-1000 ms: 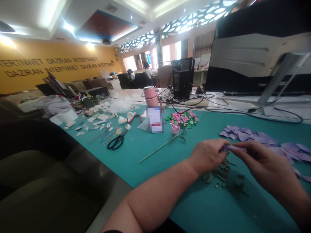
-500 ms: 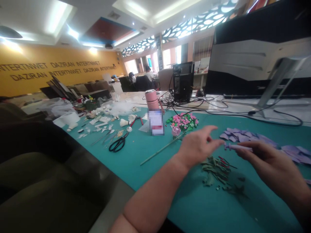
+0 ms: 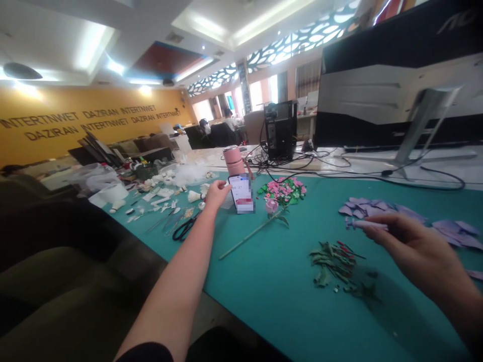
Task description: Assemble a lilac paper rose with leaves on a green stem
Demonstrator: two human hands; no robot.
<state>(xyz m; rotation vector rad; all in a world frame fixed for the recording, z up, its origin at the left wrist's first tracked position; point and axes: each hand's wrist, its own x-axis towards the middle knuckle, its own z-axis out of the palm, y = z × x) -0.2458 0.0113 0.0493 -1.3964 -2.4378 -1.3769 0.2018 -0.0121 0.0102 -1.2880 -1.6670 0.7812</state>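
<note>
Left hand stretched far across the teal cutting mat, fingers close together and pointing at the top left corner of a smartphone, right at its edge, contact impossible to tell from this angle. Phone upright against a pink insulated bottle, digits on its lit screen, lower part blurred. Right hand low over the right side of the mat, thumb and fingertips pinching a slim lilac rod with a purple tip, rod held level, just in front of a loose spread of lilac petals. Below that hand, a scatter of dark green leaves and red-tipped strips. Between the two hands, a pink rose on a long green stem, flat on the mat beside a cluster of small pink blossoms. Near the left hand, black-handled scissors on the mat, and beyond the bottle, a computer tower among tangled cables
</note>
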